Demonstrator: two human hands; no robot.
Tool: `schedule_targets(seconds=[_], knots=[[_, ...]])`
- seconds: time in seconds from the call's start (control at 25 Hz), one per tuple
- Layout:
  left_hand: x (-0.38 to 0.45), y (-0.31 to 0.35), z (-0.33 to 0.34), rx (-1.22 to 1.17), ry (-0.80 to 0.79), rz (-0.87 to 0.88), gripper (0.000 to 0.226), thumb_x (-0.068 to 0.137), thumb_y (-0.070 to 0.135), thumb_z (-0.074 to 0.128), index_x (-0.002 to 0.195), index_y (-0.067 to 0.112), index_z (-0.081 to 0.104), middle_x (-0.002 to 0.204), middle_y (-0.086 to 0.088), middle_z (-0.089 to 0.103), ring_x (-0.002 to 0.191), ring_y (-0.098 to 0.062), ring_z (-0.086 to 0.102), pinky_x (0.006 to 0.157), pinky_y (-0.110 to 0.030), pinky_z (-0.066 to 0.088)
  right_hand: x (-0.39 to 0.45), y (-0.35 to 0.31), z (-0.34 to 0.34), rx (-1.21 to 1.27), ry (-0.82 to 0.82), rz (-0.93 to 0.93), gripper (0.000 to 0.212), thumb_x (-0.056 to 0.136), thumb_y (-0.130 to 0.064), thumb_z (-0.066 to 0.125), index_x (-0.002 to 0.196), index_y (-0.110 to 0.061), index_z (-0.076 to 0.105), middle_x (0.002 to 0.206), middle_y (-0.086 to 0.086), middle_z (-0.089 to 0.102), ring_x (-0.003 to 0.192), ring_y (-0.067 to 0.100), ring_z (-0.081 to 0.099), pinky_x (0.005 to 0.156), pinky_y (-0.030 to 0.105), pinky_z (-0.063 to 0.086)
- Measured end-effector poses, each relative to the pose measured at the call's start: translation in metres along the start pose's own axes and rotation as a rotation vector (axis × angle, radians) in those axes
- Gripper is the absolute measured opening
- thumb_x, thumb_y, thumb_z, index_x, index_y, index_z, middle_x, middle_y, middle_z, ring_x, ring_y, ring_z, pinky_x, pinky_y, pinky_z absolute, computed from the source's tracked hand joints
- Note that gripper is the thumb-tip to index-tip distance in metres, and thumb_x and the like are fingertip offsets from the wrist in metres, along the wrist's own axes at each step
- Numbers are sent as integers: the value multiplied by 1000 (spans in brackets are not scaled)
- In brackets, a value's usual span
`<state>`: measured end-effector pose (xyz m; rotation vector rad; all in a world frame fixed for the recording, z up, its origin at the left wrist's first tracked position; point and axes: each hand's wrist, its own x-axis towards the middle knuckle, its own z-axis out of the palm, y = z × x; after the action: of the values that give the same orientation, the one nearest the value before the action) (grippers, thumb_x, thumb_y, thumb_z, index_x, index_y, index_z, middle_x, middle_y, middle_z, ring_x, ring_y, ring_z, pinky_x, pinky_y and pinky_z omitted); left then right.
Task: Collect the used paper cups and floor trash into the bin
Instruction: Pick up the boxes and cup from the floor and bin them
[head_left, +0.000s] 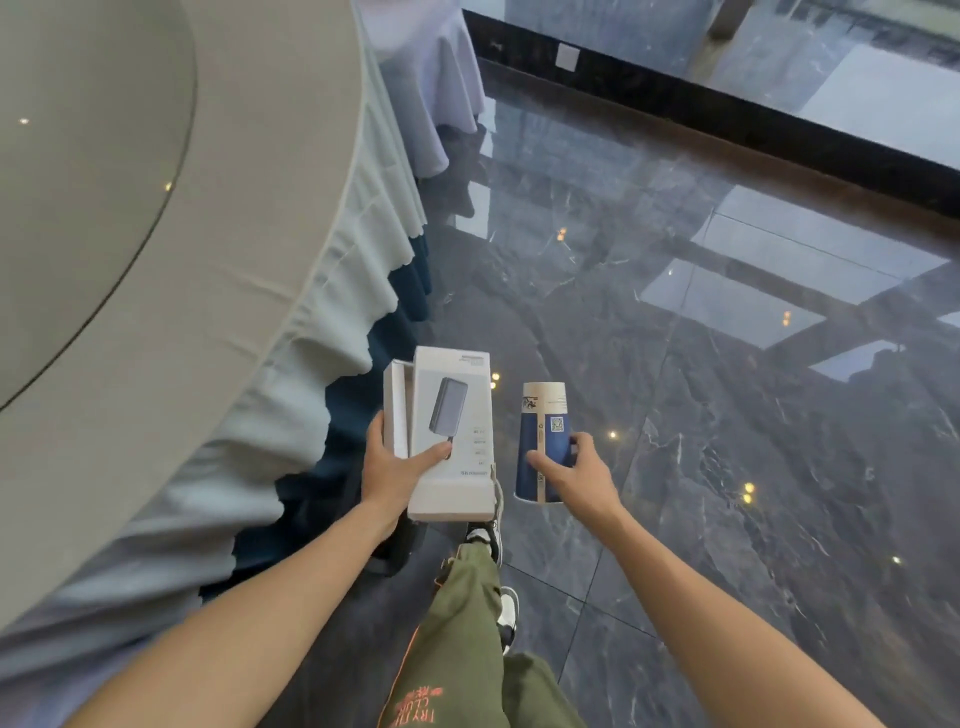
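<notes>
My left hand (395, 470) grips a white cardboard box (457, 410) printed with a picture of a power bank, its top flap open. My right hand (582, 470) is closed around a stack of blue and white paper cups (543, 431), held lying lengthwise with the rim toward me. Both are carried at waist height over the dark marble floor (727, 415). No bin is in view.
A large round table (130, 234) with a grey cloth and pleated pale skirt fills the left side. A second skirted table (431, 67) stands farther ahead. A black raised ledge (727, 114) crosses the top right. My green trousers and shoes show below.
</notes>
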<state>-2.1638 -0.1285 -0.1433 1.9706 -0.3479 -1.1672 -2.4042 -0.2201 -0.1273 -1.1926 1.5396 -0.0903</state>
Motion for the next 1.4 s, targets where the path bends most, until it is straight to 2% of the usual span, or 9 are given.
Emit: schedule_targets(seconds=[0.16,0.28,0.36,0.52,0.68,0.84,1.12,1.28,1.4], knots=[[-40,-56,-48,8,65,-100,106,67,27,97,153,27,35,135,0,60,120,-23,61,103,-52,54,-25,10,47,79,-62,96,54,85,-55,69,126,-23,52,113,-4,64,96,16,69,88,45,61],[-57,-96,-83,22,104,-172,104,67,25,98,152,27,37,131,1,61,119,-24,62,102,-50,54,-34,9,84,85,-95,199,54,89,-52,63,125,-15,48,111,3,62,89,15,64,69,32,52],[-59,-121,-104,13,111,-228,103,69,24,97,152,26,36,130,1,60,118,-25,62,101,-50,54,-33,8,108,74,-107,275,55,89,-49,62,123,-11,42,105,3,58,82,15,62,64,31,49],[-57,-175,-147,13,116,-343,107,68,27,97,154,28,34,132,-1,60,114,-24,62,98,-50,55,-21,17,169,72,-134,341,58,83,-53,63,120,-11,48,106,8,61,86,25,69,76,45,62],[-44,-230,-194,38,99,-430,105,65,28,99,151,27,38,132,-1,64,112,-22,65,97,-49,57,-4,36,239,120,-156,492,77,68,-64,66,123,-11,58,112,15,70,91,33,75,73,54,64],[-20,-268,-234,79,76,-477,105,66,27,98,151,26,37,133,0,63,113,-22,65,90,-41,56,9,52,302,194,-133,606,59,78,-49,66,120,-8,59,111,20,71,85,35,74,73,49,64],[25,-282,-258,146,17,-460,109,64,33,99,153,29,36,135,3,62,116,-22,64,100,-50,56,39,66,365,112,-62,674,70,85,-59,67,132,-9,54,120,13,62,103,34,66,83,51,63],[43,-273,-256,157,2,-416,108,64,33,98,152,31,37,132,5,64,115,-21,65,98,-47,56,58,65,378,195,-73,692,69,98,-62,45,146,-13,44,135,17,56,89,36,66,74,49,63],[50,-267,-253,157,-10,-396,104,63,33,99,149,31,40,129,5,66,113,-20,66,97,-46,57,60,68,376,197,-31,694,66,102,-56,41,145,-7,47,133,19,59,89,36,70,54,40,63]])
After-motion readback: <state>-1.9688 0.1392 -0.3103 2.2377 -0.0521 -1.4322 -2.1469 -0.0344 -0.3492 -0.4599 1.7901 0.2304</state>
